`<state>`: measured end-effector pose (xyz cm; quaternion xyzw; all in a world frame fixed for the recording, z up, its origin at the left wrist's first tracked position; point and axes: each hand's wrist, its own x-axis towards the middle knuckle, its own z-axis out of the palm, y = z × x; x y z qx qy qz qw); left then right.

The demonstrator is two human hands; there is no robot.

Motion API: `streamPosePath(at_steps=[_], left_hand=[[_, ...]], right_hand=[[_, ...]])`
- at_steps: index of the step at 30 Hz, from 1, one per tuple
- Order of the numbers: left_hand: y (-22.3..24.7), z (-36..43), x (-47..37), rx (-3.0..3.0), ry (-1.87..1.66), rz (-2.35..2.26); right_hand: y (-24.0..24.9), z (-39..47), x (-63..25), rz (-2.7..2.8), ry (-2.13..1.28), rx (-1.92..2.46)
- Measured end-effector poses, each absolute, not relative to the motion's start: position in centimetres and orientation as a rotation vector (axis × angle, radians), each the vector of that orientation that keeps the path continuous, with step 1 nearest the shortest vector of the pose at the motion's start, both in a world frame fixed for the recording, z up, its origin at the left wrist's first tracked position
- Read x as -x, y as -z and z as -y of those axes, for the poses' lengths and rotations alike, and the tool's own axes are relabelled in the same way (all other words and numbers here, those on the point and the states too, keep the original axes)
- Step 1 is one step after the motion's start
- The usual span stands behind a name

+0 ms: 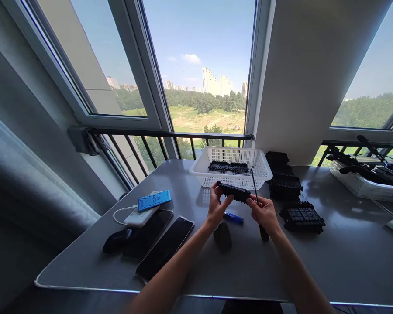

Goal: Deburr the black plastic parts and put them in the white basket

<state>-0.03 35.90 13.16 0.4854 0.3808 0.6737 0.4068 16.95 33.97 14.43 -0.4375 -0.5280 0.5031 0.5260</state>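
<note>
Above the table, my left hand is closed around the left end of a black ridged plastic part, thumb on its near side. My right hand pinches the part's right end. The same hand also holds a screwdriver, its thin shaft pointing up and away and its dark handle hanging below the palm. Beneath the hands lie a blue pen-like object and a dark rounded block. Just beyond them, a white plastic basket contains similar black ridged parts.
Stacked black ridged parts stand right of the basket, with another piece nearer. On the left are a blue-screened device on a white power bank, phones and a dark mouse. A second basket holds black parts at far right.
</note>
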Motion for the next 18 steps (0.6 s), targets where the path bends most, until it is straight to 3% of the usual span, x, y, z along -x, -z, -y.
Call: streamPosePath(at_steps=[7, 11, 18], left_hand=[[-13.0, -36.0, 0.3, -1.166, -1.856, -1.081], [-13.0, -36.5, 1.0, -1.190, -1.972, -1.140], [-12.6, -37.0, 1.7, -1.401, -1.872, -1.158]], right_hand=[[-14.3, -33.8, -16.8, 1.468, -1.208, 1.002], [-14.7, -33.8, -17.4, 1.536, -0.960, 1.114], [-15.3, -33.3, -18.0, 1.676, -0.511, 1.327]])
